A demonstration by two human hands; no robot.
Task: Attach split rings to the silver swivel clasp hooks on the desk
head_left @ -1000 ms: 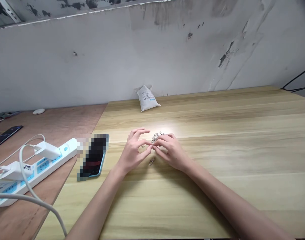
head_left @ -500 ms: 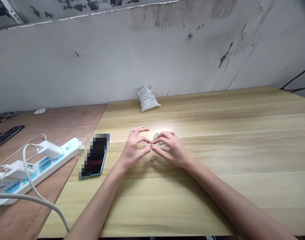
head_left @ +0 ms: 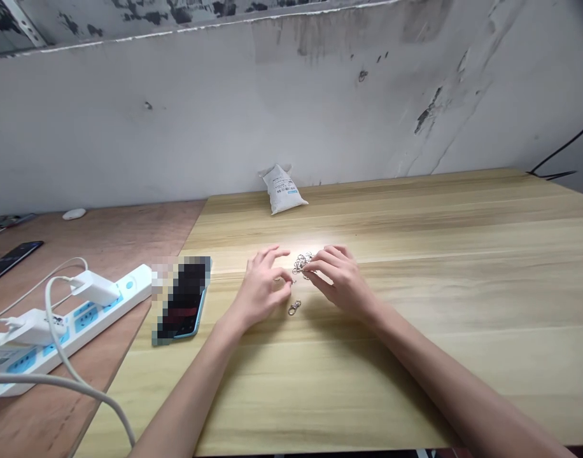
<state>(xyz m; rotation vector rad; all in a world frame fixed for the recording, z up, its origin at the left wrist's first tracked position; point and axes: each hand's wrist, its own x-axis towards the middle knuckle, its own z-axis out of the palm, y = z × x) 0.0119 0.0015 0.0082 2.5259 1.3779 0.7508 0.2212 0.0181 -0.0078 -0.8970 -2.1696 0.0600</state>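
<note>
My left hand (head_left: pixel 263 287) is over the table with thumb and forefinger curled and a gap between their tips. Close to those tips is a tiny shiny metal bit (head_left: pixel 294 282); whether it is touched cannot be told. Around the forefinger, part of a metal ring (head_left: pixel 277 278) shows. My right hand (head_left: pixel 338 278) has thumb and forefinger pinched on a small metal piece at the near edge of a pile of metal rings and clasps (head_left: pixel 302 261). Nearer to me, a metal swivel clasp with a ring (head_left: pixel 294 308) lies alone between the hands.
Left of my hands lies a phone in a blue case (head_left: pixel 196 318), partly pixelated. A white power strip (head_left: pixel 93 324) with plugged-in chargers and cables sits on the brown table. Against the back wall rests a white labelled packet (head_left: pixel 284 191). Another phone (head_left: pixel 12 259) is far left.
My hands, whose fingertips met over a small metal piece, have come apart. The right hand moved right to the pile's edge, and the left thumb and forefinger parted.
</note>
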